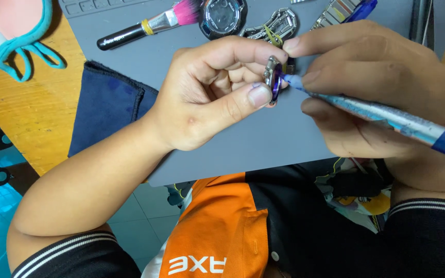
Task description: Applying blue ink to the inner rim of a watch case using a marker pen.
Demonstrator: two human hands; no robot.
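Note:
My left hand (pixel 207 92) pinches a small silver metal watch-band piece (pixel 272 77) between thumb and fingers, held above a grey work mat (pixel 263 139). My right hand (pixel 372 87) grips a silver and blue pen-like tool (pixel 387 116), whose light blue tip presses against the metal piece. A round watch case (pixel 222 16) and a metal watch band (pixel 279 24) lie on the mat just beyond my hands.
A brush with a black handle and pink bristles (pixel 145 28) lies at the mat's far left. A dark blue cloth (pixel 106 105) rests on the orange wooden table (pixel 37 108). A teal mask strap (pixel 21 51) lies at the top left. A keyboard edge (pixel 93 5) shows at the top.

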